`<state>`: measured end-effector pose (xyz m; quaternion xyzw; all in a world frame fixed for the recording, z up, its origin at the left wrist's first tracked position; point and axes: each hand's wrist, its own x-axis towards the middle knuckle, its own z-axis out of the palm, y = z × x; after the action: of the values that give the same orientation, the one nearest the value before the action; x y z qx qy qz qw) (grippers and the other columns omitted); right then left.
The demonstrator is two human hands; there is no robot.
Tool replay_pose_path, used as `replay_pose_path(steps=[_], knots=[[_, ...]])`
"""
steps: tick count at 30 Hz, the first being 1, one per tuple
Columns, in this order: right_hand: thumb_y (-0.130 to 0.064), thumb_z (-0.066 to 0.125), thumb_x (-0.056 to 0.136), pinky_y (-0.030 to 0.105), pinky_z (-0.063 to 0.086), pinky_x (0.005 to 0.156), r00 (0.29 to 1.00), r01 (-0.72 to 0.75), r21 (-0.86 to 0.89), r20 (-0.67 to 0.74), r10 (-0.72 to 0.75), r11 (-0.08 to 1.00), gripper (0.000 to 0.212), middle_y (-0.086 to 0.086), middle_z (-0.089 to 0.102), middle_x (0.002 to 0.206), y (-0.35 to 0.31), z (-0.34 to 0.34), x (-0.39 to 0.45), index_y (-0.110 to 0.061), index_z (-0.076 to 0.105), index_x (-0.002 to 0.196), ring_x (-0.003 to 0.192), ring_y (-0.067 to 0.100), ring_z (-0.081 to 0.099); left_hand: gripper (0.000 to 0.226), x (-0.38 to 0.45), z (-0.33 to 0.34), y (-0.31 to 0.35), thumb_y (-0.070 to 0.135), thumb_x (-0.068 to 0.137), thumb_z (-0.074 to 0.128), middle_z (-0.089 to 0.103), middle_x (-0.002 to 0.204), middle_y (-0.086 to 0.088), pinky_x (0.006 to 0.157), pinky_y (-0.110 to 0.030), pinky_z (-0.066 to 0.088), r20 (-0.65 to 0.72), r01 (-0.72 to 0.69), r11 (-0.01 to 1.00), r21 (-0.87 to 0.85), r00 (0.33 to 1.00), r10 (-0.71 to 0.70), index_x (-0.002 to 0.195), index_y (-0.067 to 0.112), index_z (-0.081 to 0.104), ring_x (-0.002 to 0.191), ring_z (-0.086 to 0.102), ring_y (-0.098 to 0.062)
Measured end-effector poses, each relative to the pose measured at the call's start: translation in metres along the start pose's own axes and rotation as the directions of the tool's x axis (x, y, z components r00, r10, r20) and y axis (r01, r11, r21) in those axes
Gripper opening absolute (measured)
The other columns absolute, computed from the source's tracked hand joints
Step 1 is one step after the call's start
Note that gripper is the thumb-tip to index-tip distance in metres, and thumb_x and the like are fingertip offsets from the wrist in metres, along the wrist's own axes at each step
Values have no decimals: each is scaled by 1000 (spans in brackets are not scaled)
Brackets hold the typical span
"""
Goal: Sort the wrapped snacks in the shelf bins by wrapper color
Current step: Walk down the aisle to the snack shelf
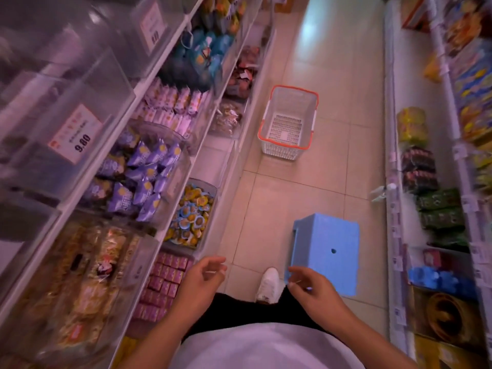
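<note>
In the shelf bins [183,161] the purple snacks [143,179] point every which way, left hand [198,279] and right hand [312,290] loosely curled, holding nothing.

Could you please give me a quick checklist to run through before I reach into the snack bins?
1. Left hand free: ok, fingers loosely curled, holding nothing.
2. Right hand free: ok, holding nothing.
3. Purple packets bin holds one color: not ok, darker packets lie at its left side.
4. Pink boxes within reach: ok, just beside the left hand.
5. Basket ready: ok, empty, on the floor ahead.
6. Footing: not ok, blue stool stands close by the shoe.
</note>
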<state>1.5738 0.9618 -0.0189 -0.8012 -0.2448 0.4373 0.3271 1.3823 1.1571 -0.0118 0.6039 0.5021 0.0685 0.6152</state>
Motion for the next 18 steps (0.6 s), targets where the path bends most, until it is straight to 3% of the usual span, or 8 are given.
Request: replay_pose_path(steps=[5,10,15,18], knots=[[-23,64,90,18,50,83,993,64,-131,102,-50,989,29,-13,69,96,-34,-36,67,-36,60,116,90,-3,63,31,47,1,32,-1,88,66,74,95,1,79,-13,50,-49,14,999,42,999,-12,103,25,68,91,68,-10],[-27,63,90,26,53,86,978,134,-190,187,-98,973,29,-12,68,99,-75,-54,136,-34,62,119,91,-1,65,29,98,1,50,-1,88,66,73,97,-2,84,-25,54,-101,62,998,1,993,-62,103,24,68,91,68,-13],[-42,56,87,26,51,89,924,300,-341,335,-182,891,40,-15,63,111,-131,-60,218,-38,57,127,100,-2,60,30,152,-7,58,0,87,65,71,99,-2,81,-15,51,-133,114,993,-1,985,-114,105,25,66,93,68,-10],[-45,53,90,20,50,88,864,425,-434,457,-213,794,46,-13,58,119,-168,-65,266,-36,53,135,103,0,58,30,175,-13,62,1,87,66,69,101,-1,92,-29,52,-146,157,987,26,978,-151,103,26,63,95,67,-15]])
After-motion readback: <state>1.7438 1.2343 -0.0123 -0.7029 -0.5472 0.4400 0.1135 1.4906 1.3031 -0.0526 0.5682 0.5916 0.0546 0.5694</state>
